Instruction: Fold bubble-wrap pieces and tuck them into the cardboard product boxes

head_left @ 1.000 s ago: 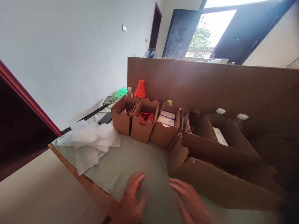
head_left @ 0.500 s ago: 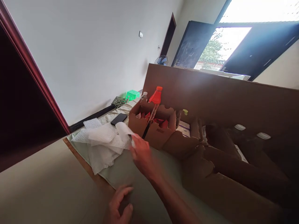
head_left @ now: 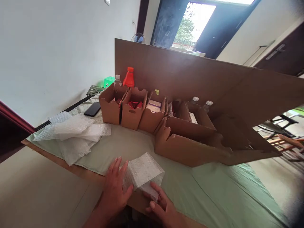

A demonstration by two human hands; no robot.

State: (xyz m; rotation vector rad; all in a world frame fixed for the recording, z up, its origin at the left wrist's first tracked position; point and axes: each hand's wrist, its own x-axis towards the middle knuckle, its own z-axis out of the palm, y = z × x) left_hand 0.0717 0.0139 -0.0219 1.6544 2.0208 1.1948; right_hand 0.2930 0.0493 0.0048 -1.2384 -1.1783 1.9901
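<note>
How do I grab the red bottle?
Probably best to take the red bottle by its neck, with your hand coming from above. It narrows toward the cap, and the boxes in front hide its lower part.

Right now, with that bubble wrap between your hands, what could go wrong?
The bubble wrap between the left hand and right hand is at the front edge of the cloth-covered table, so it could slip off. The loose pile of sheets also lies near that edge; a nudge might send some down.
</note>
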